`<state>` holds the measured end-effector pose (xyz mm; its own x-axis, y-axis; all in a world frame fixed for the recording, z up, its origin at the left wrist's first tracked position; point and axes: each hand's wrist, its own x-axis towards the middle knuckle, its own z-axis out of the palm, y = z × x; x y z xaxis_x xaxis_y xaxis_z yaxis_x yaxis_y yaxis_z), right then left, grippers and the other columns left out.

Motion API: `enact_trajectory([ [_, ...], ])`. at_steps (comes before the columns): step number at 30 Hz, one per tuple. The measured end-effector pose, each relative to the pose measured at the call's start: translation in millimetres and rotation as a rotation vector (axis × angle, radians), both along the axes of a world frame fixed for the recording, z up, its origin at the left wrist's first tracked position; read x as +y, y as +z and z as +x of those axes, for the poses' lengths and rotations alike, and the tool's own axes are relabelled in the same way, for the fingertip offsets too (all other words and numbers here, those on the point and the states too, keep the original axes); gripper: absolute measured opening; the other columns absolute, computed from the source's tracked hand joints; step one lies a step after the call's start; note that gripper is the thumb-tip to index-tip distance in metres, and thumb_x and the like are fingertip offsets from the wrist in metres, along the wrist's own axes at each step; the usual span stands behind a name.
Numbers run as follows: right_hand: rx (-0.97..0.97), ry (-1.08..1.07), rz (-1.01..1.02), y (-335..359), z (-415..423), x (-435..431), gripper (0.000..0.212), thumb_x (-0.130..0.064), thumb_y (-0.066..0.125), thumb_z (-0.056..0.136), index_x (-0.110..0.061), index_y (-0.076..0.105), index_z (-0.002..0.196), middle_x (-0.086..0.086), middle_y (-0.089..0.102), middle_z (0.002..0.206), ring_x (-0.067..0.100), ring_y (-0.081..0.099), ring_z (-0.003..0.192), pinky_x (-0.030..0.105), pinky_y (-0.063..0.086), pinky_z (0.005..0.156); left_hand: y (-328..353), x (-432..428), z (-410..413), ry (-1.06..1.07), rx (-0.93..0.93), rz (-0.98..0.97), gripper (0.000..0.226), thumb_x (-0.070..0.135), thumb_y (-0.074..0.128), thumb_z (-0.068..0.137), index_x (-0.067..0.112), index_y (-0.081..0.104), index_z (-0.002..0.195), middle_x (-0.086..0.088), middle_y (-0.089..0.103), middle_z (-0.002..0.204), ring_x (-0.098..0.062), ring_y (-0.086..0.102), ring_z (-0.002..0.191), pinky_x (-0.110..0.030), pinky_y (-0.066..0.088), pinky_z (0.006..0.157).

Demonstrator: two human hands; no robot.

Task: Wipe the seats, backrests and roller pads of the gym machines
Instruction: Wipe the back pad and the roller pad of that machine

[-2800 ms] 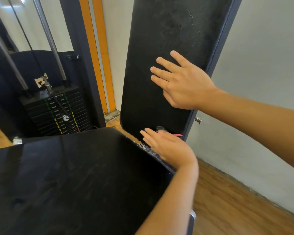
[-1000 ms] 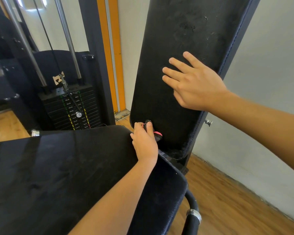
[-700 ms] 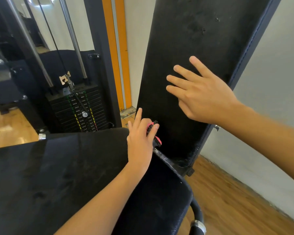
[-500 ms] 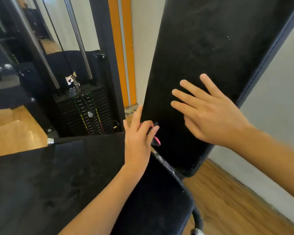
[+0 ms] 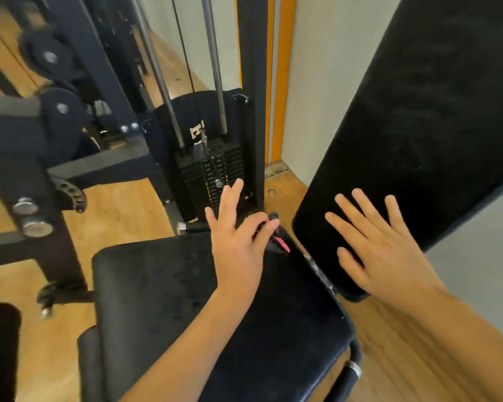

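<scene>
A black padded seat (image 5: 172,300) fills the lower middle of the view. The tall black backrest (image 5: 418,126) rises behind it on the right. My left hand (image 5: 238,245) lies at the seat's rear edge. Its index finger and thumb stick out, while its other fingers curl over a small black and pink item (image 5: 278,242) in the gap between seat and backrest. My right hand (image 5: 381,250) is spread flat against the bottom end of the backrest, holding nothing.
A weight stack (image 5: 212,175) with chrome guide rods (image 5: 215,68) stands just beyond the seat. Dark machine frame (image 5: 26,158) crowds the left. A chrome-ringed handle (image 5: 353,369) sticks out below the seat's right side. There is wooden floor (image 5: 122,210) around and a grey wall (image 5: 476,271) on the right.
My right hand has slid down the backrest to its lower end. My left hand has stayed at the seat's rear edge with the black and pink item. The view has tilted downward.
</scene>
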<state>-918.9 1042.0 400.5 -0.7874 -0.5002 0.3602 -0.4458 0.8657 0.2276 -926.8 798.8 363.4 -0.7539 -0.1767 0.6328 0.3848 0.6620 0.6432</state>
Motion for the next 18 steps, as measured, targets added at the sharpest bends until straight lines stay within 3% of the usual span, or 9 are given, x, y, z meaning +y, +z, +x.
enact_trajectory([
  [4, -0.041, 0.066, -0.037, 50, 22, -42, 0.058, -0.04, 0.037, 0.096, -0.015, 0.056, 0.145, 0.013, 0.044, 0.158, 0.034, 0.027, 0.152, 0.058, 0.008, 0.123, 43, -33, 26, 0.089, 0.035, 0.012, 0.017, 0.023, 0.07, 0.093, 0.01, 0.081, 0.098, -0.009, 0.044, 0.157, -0.03, 0.033, 0.152, -0.068, 0.014, 0.122],
  [10, -0.123, 0.076, -0.088, 137, 49, -96, 0.062, -0.045, 0.035, 0.099, -0.015, 0.046, 0.152, 0.012, 0.034, 0.163, 0.029, 0.012, 0.156, 0.049, -0.01, 0.126, 132, -80, 76, 0.221, 0.013, -0.026, 0.014, 0.019, 0.072, 0.093, 0.007, 0.08, 0.094, -0.018, 0.048, 0.153, -0.039, 0.039, 0.147, -0.068, 0.016, 0.122],
  [15, -0.23, 0.114, -0.154, 183, 94, -131, 0.063, -0.043, 0.036, 0.099, -0.016, 0.039, 0.156, 0.011, 0.032, 0.164, 0.025, 0.012, 0.156, 0.045, -0.008, 0.126, 190, -117, 130, 0.307, -0.011, -0.115, 0.016, 0.019, 0.067, 0.097, 0.005, 0.076, 0.1, -0.015, 0.05, 0.152, -0.036, 0.037, 0.149, -0.069, 0.03, 0.115],
  [18, -0.288, 0.204, -0.223, 199, 126, -151, 0.058, -0.039, 0.037, 0.1, -0.015, 0.045, 0.153, 0.009, 0.042, 0.16, 0.025, 0.026, 0.153, 0.047, 0.008, 0.126, 220, -143, 175, 0.338, -0.036, -0.111, 0.015, 0.018, 0.066, 0.099, 0.006, 0.075, 0.101, -0.008, 0.058, 0.144, -0.026, 0.039, 0.148, -0.067, 0.031, 0.116],
])
